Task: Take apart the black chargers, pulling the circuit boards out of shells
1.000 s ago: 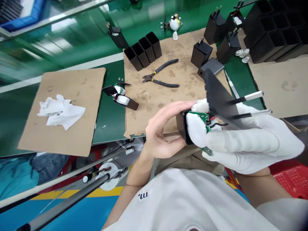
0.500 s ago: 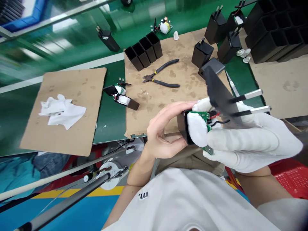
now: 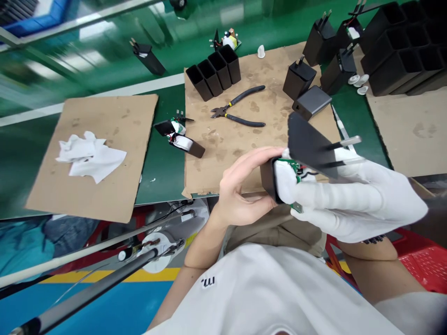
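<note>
Bare left hand [image 3: 240,195] grips black rectangular plastic housing [image 3: 268,179], open end facing right, at near edge of brown cardboard sheet [image 3: 230,139]; white-gloved right hand [image 3: 359,200] grips green circuit board [image 3: 289,163] with white padding [image 3: 286,181], partly inside housing; black plug plate [image 3: 309,144] with two metal prongs tilted beside right hand; farther off, black-handled cutting pliers [image 3: 221,111] lie spread, four black hollow housings [image 3: 213,74] in row at far left of sheet

Cardboard [image 3: 251,138] (stained) on green bench [image 3: 164,172]
</note>
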{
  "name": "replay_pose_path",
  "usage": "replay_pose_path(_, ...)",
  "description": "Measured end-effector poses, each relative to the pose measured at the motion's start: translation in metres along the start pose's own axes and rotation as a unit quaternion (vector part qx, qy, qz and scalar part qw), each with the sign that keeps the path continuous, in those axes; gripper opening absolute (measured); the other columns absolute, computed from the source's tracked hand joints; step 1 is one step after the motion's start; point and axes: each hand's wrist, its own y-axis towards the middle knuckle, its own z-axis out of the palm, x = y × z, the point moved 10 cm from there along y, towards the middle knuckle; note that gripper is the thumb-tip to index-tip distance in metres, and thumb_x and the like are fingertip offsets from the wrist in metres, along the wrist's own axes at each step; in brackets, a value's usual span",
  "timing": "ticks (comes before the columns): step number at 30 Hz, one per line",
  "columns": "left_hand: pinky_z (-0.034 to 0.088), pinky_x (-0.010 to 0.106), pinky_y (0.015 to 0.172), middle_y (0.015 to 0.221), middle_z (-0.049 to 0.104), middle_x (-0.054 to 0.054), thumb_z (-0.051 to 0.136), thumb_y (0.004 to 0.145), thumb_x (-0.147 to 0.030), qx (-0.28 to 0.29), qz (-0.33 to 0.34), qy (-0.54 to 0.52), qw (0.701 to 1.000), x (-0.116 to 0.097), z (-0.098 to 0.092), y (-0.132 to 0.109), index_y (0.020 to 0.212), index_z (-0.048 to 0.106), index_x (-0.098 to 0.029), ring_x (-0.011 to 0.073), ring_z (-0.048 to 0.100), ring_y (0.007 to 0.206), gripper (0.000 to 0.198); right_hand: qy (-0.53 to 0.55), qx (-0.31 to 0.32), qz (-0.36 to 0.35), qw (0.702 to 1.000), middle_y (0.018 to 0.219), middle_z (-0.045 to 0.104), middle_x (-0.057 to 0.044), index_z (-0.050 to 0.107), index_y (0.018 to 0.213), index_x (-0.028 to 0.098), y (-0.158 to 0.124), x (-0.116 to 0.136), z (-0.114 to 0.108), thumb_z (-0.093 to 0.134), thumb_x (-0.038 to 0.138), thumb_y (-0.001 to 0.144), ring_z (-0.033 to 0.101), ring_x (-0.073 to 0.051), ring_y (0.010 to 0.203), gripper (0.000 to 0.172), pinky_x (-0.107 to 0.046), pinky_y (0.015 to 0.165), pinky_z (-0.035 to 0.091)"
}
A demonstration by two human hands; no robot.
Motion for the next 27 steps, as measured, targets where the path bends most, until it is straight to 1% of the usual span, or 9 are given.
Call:
replay_pose_path(3,0.060,0.045,0.104,0.132,0.071,0.007,0.080,0.078,-0.062,-0.011,-0.005,-0.021,1.000,0.013,0.000,0.001,0.136,0.061,-0.026,0.0327,0.070,0.120,0.071,-0.034,0.032,-0.062,0.997,0.126,0.076,-0.003,0.079,0.096,0.035,0.003,0.004,0.014,0.080,0.024,0.081,0.064,-0.028,0.133,0.019,-0.049,0.109,0.057)
replay_pose_path(8,0.056,0.043,0.110,0.135,0.070,0.015,0.083,0.077,-0.061,-0.003,-0.114,-0.065,0.991,0.053,0.005,-0.002,0.132,0.062,-0.018,0.0316,0.067,0.127,0.073,-0.030,0.087,0.043,0.995,0.142,0.067,-0.004,0.078,0.119,0.032,-0.006,-0.028,0.021,0.087,0.044,0.077,0.061,-0.034,0.136,0.045,-0.047,0.109,0.058)
replay_pose_path(11,0.054,0.041,0.111,0.135,0.069,0.016,0.086,0.075,-0.058,0.024,-0.149,-0.101,0.983,0.063,0.012,-0.004,0.131,0.063,-0.017,0.0308,0.066,0.129,0.073,-0.047,-0.007,0.093,0.995,0.129,0.075,0.002,0.076,0.124,0.037,-0.010,-0.041,-0.008,0.081,0.032,0.086,0.071,-0.027,0.122,0.039,-0.040,0.106,0.060)
replay_pose_path(13,0.056,0.039,0.108,0.133,0.070,0.016,0.088,0.075,-0.054,0.034,-0.141,-0.112,0.983,0.059,0.014,-0.003,0.129,0.063,-0.017,0.0298,0.068,0.126,0.070,-0.058,-0.065,0.141,0.986,0.126,0.076,0.001,0.075,0.126,0.035,-0.011,-0.051,-0.024,0.080,0.030,0.087,0.074,-0.026,0.116,0.040,-0.042,0.106,0.060)
replay_pose_path(15,0.056,0.039,0.107,0.132,0.072,0.015,0.087,0.076,-0.045,0.040,-0.117,-0.079,0.989,0.049,0.014,-0.002,0.130,0.063,-0.018,0.0288,0.069,0.124,0.065,-0.070,-0.045,0.187,0.979,0.129,0.075,-0.004,0.073,0.129,0.029,-0.008,-0.061,-0.020,0.081,0.038,0.085,0.073,-0.029,0.115,0.045,-0.047,0.104,0.060)
replay_pose_path(19,0.037,0.050,0.126,0.134,0.072,0.010,0.065,0.089,-0.020,0.007,-0.039,0.157,0.987,0.025,0.010,-0.001,0.134,0.061,-0.020,0.0270,0.066,0.128,0.046,-0.120,-0.034,0.215,0.969,0.121,0.077,-0.009,0.076,0.124,0.025,0.006,-0.059,-0.016,0.071,0.054,0.091,0.073,-0.029,0.106,0.044,-0.046,0.100,0.058)
replay_pose_path(21,0.025,0.050,0.131,0.134,0.072,0.008,0.051,0.091,-0.010,-0.033,0.025,0.259,0.965,0.011,0.008,-0.003,0.136,0.061,-0.022,0.0251,0.065,0.132,0.048,-0.112,-0.046,0.246,0.962,0.100,0.079,-0.007,0.078,0.121,0.024,0.010,-0.060,-0.020,0.057,0.063,0.097,0.072,-0.022,0.086,0.051,-0.039,0.086,0.060)
replay_pose_path(24,0.016,0.043,0.133,0.132,0.074,0.008,0.045,0.094,-0.005,-0.059,0.096,0.341,0.933,-0.001,0.012,-0.007,0.136,0.062,-0.019,0.0218,0.065,0.132,0.048,-0.054,0.027,0.310,0.949,0.076,0.075,-0.004,0.081,0.114,0.021,0.009,-0.070,-0.007,0.050,0.069,0.097,0.064,-0.016,0.061,0.059,-0.032,0.062,0.058)
replay_pose_path(27,0.020,0.040,0.132,0.130,0.075,0.008,0.043,0.097,-0.005,-0.053,0.098,0.388,0.915,0.000,0.013,-0.007,0.134,0.063,-0.017,0.0197,0.067,0.130,0.044,-0.031,0.069,0.321,0.944,0.092,0.081,-0.003,0.082,0.111,0.024,0.005,-0.074,0.002,0.067,0.055,0.092,0.074,-0.020,0.075,0.039,-0.035,0.074,0.065)
